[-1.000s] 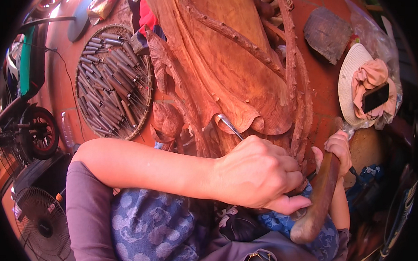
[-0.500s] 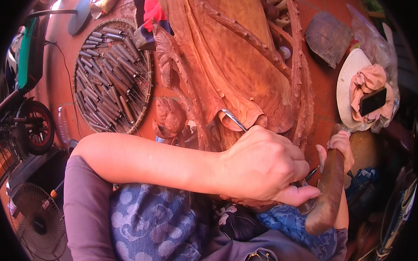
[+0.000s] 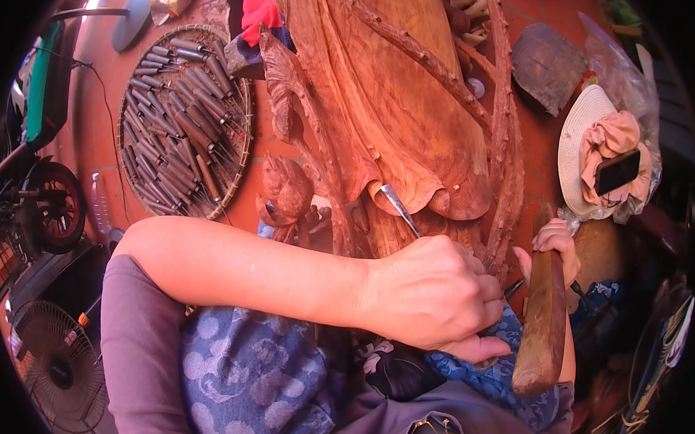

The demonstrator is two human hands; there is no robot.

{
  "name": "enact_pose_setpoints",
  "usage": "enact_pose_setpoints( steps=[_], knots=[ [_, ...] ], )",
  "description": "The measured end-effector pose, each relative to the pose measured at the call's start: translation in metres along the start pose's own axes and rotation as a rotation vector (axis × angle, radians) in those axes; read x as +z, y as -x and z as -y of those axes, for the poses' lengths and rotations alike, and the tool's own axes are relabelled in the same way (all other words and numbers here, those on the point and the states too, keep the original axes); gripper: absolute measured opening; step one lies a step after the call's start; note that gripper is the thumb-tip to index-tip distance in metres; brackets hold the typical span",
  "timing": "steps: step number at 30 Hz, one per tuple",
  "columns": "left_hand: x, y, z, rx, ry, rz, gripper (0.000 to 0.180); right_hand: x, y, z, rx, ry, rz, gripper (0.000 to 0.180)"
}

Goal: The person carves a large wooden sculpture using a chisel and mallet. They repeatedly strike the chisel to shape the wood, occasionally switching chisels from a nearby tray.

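A large reddish wood carving (image 3: 397, 104) with leaf and stem shapes lies on the floor in front of me. My left hand (image 3: 437, 293) is closed around a metal carving chisel (image 3: 399, 207), whose tip rests against the curled lower edge of the carved leaf. My right hand (image 3: 553, 243) grips a long wooden mallet (image 3: 543, 323) by its upper end, just right of the left hand. The mallet hangs down over my lap, apart from the chisel handle, which my left hand hides.
A round woven tray (image 3: 235, 159) holds several chisels at the left. A white hat (image 3: 576, 148) with a pink cloth and a dark phone (image 3: 617, 171) lies at the right. A motorbike wheel (image 3: 53, 207) and a floor fan (image 3: 59, 360) stand at far left.
The view has shifted slightly. My left hand has stayed on the chisel at the leaf edge. The mallet has lowered a little beside the left hand.
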State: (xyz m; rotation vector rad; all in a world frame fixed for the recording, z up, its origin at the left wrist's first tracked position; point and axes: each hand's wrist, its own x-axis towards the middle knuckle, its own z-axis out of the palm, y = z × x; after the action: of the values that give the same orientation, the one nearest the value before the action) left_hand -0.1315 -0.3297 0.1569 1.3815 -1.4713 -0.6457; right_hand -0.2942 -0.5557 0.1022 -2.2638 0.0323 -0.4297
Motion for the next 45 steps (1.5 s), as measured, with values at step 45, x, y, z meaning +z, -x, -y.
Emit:
enact_pose_setpoints(
  steps=[45],
  knots=[
    [-0.013,-0.019,-0.001,-0.174,0.056,-0.143,0.044,-0.004,-0.008,0.009,-0.019,-0.071,0.012,0.034]
  ],
)
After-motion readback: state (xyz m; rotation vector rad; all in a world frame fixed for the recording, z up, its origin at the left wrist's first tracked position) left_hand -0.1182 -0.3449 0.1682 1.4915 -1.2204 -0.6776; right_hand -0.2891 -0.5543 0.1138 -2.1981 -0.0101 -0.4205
